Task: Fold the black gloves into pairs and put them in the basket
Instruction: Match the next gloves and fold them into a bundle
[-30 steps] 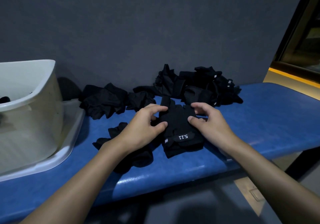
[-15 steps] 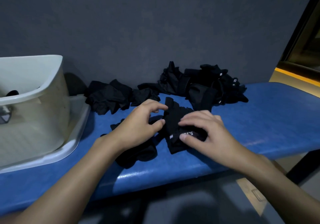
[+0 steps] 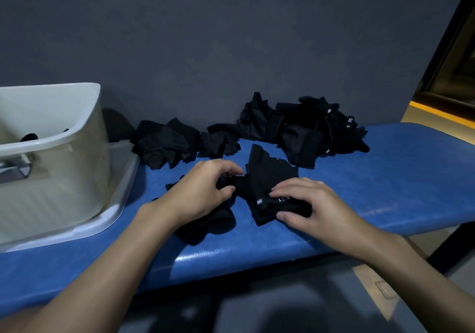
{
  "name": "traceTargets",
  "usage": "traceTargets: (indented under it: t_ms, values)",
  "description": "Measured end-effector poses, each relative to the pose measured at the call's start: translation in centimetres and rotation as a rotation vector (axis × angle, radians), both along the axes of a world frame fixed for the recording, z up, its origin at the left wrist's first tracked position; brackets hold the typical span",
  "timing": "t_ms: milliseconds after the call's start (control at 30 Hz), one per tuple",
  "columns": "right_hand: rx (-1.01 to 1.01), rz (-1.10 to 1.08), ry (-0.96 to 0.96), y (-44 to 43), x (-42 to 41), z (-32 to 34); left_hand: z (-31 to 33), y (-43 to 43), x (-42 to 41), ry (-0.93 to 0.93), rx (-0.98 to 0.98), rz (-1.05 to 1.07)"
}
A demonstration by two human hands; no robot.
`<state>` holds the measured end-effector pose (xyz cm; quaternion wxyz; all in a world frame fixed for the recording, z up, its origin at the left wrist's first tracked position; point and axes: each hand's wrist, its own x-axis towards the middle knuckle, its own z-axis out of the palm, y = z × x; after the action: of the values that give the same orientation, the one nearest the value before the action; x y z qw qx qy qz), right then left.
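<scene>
The right hand [image 3: 316, 206] has slid onto the cuff of the black glove [image 3: 267, 175] on the desk [image 3: 385, 178], its grip clamped there while the left hand [image 3: 203, 191] pinches the side, so folding is starting, basket [image 3: 64, 152] later.

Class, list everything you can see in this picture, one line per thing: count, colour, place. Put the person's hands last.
basket: one, cream, bench's left end, on a tray.
tray: one, white, under the basket.
dark item: one, black, inside the basket, mostly hidden.
left glove pile: count unclear, black, by the wall near the basket.
right glove pile: count unclear, black, by the wall, further right.
glove being folded: black, white lettering, mid-bench; one or a stacked pair, unclear.
loose glove: at least one, black, under the left wrist.
bench: one, blue, across the view.
wall: one, grey, behind the bench.
left hand: one, pinching the glove being folded.
right hand: one, gripping its cuff.
</scene>
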<state>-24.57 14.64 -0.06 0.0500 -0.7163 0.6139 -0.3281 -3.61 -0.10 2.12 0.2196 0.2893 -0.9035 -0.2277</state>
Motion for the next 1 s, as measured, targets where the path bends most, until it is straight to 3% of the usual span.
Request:
traceTargets:
  t_ms: [500,633,700,800,1000]
  values:
    - [0.015,0.017,-0.014,0.4,-0.4,0.5,-0.6,-0.5,-0.2,-0.145,-0.113,-0.031]
    - [0.06,-0.013,-0.003,0.5,0.1,0.6,0.7,0.4,-0.8,0.014,-0.062,-0.064]
    - [0.054,-0.027,0.005,0.3,0.2,0.5,1.4,0.9,-1.6,0.032,-0.143,-0.087]
    - [0.04,-0.027,-0.011,0.1,0.2,0.3,1.3,1.0,-2.6,-0.153,-0.274,-0.093]
    - [-0.007,-0.053,-0.011,-0.2,0.0,0.2,0.5,0.2,-3.1,-0.414,-0.223,-0.055]
